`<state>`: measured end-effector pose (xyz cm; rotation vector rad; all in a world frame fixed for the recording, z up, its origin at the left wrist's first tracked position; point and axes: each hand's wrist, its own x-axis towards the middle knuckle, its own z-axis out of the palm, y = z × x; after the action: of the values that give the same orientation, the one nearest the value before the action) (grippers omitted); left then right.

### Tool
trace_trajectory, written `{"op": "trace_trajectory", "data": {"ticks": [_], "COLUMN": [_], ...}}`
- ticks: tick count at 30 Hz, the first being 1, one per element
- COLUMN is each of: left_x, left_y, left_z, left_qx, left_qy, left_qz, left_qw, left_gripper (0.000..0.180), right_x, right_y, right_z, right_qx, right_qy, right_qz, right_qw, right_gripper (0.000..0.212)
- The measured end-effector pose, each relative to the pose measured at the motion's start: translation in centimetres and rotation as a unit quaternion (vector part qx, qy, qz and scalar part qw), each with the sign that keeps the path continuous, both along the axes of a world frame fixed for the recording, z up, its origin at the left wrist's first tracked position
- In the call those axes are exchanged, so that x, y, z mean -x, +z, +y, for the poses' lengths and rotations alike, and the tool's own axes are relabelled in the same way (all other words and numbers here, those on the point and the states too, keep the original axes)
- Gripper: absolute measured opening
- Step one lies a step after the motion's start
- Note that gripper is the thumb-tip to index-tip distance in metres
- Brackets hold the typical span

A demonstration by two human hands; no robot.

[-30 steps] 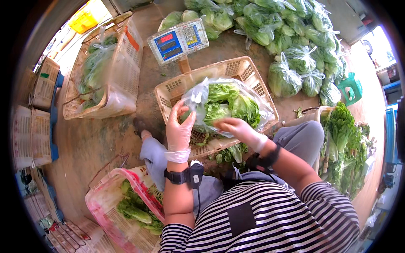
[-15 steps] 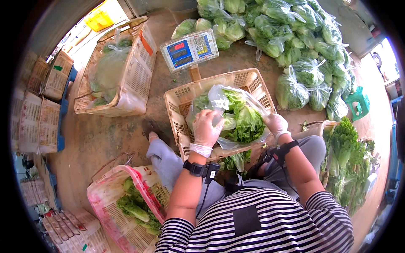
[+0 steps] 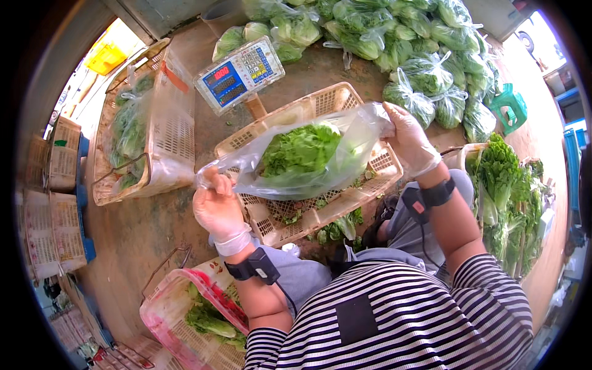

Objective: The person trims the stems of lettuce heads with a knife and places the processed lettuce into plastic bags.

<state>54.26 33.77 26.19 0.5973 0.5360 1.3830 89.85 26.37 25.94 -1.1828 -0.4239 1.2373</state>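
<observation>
Stretched between my gloved hands is a clear plastic bag (image 3: 354,148) with leafy green lettuce (image 3: 302,150) inside it. My left hand (image 3: 221,208) pinches one end of the bag, and my right hand (image 3: 412,140) grips the opposite end. The bag hangs above a cream plastic crate (image 3: 317,229), whose floor shows only scattered leaf scraps (image 3: 292,217). Just behind the crate stands a digital scale display (image 3: 239,75) on a post, its red digits lit.
Bagged greens (image 3: 425,55) are heaped at the far right, beside a green plastic container (image 3: 509,109). Loose lettuce (image 3: 502,185) lies right of my knee. A pink-stained crate (image 3: 161,308) with lettuce sits near left; another crate (image 3: 176,126) holding bags stands farther left.
The bag of lettuce has been lifted out of the crate and pulled out lengthwise. My left hand moved left to one end, while my right hand rose with the other. The display's digits changed.
</observation>
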Motion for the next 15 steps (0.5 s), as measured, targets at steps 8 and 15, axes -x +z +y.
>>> {"op": "trace_trajectory", "data": {"ticks": [8, 15], "left_x": [1.0, 0.2], "left_y": [-1.1, -1.2], "left_z": [-0.1, -0.5], "left_qx": [0.045, 0.005], "left_qy": [-0.051, 0.017], "left_qz": [0.113, 0.215], "left_qw": [0.991, 0.977], "left_gripper": [0.037, 0.036], "right_x": [-0.8, 3.3], "right_y": [0.9, -4.4], "right_z": [-2.9, -2.0], "right_qx": [0.157, 0.179], "right_qy": [0.075, -0.021], "right_qz": [-0.636, -0.866], "right_qw": [0.751, 0.466], "right_gripper": [0.021, 0.071]}}
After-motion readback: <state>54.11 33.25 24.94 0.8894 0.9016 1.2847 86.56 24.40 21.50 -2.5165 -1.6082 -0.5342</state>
